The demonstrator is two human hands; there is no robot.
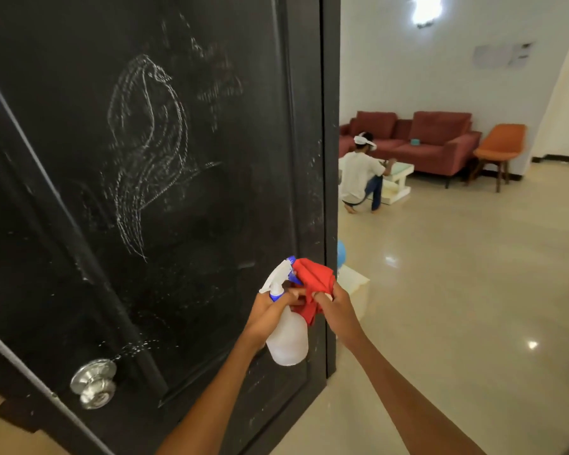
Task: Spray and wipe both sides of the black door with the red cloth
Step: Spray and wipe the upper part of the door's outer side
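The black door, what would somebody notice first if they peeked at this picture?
Probably the white chalk scribbles swirling across the black door on the left. Next, the red cloth in the right hand, bunched against the spray bottle held by the left hand, low in the middle.

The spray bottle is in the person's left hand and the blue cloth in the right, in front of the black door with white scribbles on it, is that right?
Not quite: the cloth is red, not blue. The head view shows the left hand gripping the spray bottle and the right hand holding that cloth, in front of the black door with white scribbles.
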